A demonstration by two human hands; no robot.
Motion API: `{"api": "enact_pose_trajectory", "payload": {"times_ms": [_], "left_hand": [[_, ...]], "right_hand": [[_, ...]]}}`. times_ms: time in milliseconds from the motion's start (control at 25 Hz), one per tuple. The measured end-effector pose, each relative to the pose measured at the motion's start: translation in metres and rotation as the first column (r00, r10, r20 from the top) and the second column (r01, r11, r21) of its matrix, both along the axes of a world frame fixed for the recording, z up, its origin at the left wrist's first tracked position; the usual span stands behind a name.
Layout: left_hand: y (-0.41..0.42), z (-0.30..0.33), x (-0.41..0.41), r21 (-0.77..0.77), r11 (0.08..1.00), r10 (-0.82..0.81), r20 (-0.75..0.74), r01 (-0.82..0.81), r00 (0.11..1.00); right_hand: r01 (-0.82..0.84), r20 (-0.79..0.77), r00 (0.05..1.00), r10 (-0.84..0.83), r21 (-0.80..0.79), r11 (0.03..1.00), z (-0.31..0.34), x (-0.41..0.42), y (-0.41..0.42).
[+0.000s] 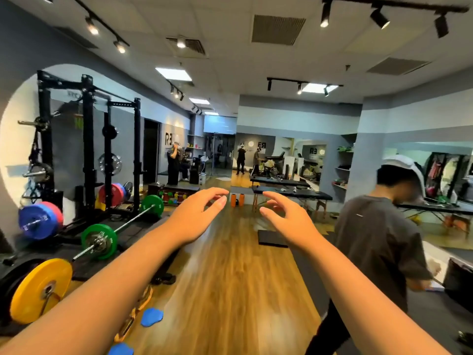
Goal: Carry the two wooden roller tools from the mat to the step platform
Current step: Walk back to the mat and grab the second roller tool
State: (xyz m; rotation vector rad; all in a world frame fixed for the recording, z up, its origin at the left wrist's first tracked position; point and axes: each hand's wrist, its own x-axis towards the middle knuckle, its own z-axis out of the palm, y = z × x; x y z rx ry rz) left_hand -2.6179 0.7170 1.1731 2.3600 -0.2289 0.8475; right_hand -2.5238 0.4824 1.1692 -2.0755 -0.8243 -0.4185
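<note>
Wooden flooring [230, 283] runs down the middle of a gym, with a black squat rack [88, 149] and loaded barbells along the left wall and black massage tables [291, 192] further back. Both arms reach forward at chest height over the floor. The left hand [197, 216] is relaxed, fingers loosely spread and slightly bent, gripping nothing. The right hand [286, 219] is likewise released, fingers gently curved with the thumb apart, touching nothing. The two hands hang near each other with a gap between them. Through that gap, far down the room, two orange upright cylinders [236, 199] stand on the floor beside a table leg; whether these are the wooden roller tools cannot be told. A dark mat [271, 238] lies on the floor just beyond the right hand. On the right, a person in a grey T-shirt [376, 242] bends forward, close to the right forearm. Blue flat pads [151, 316] and a yellow plate [41, 290] sit at lower left.
</note>
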Motion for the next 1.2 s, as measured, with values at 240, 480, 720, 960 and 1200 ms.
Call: {"api": "enact_pose_trajectory", "payload": {"times_ms": [240, 480, 720, 960, 1200], "left_hand": [[0.069, 0.045, 0.149, 0.032, 0.998, -0.065, 0.075, 0.063, 0.995], [0.108, 0.020, 0.309, -0.008, 0.996, -0.087, 0.027, 0.087, 0.996], [0.134, 0.053, 0.490, -0.004, 0.997, -0.075, 0.071, 0.076, 0.995], [0.181, 0.043, 0.670, -0.011, 0.999, -0.047, 0.078, 0.049, 0.996], [0.245, 0.025, 0.847, -0.097, 0.991, -0.085, 0.072, 0.092, 0.994]], "right_hand": [[0.037, 0.067, 0.997, -0.043, 0.088, 0.995, 0.041, 0.135, 0.060], [0.046, 0.050, 0.997, -0.052, 0.108, 0.993, 0.026, 0.298, 0.094], [0.000, 0.074, 0.997, -0.006, 0.082, 0.997, 0.053, 0.481, 0.129], [-0.031, 0.054, 0.998, 0.028, 0.053, 0.998, 0.049, 0.664, 0.181], [-0.021, 0.071, 0.997, 0.016, 0.060, 0.998, 0.043, 0.836, 0.242]]}}
